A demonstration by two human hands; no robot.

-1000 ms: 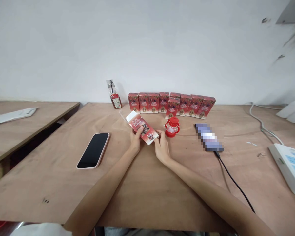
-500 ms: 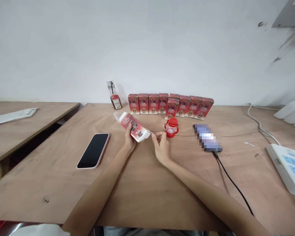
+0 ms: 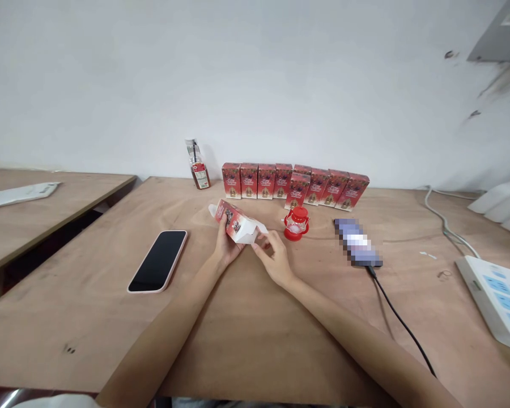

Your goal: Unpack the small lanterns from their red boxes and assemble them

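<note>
My left hand (image 3: 227, 243) is wrapped round a small red printed carton (image 3: 233, 220), tilted above the table. White flaps stand out at both of its ends. With thumb and fingers, my right hand (image 3: 274, 255) grips the carton's right end by its white flap; the exact fingertip contact is partly hidden. Just beyond my right hand a small red lantern (image 3: 297, 224) with a clear middle stands upright on the table, touched by neither hand.
Several closed red cartons (image 3: 266, 181) stand in a row by the wall, one in front. A bottle (image 3: 199, 173) is left of them. A phone (image 3: 159, 262) lies left, another phone (image 3: 357, 242) with a black cable (image 3: 402, 320) right. A white power strip (image 3: 495, 303) sits far right.
The carton has turned, so its right end with the white flaps now faces me more. My right hand has moved slightly left and closer to that end.
</note>
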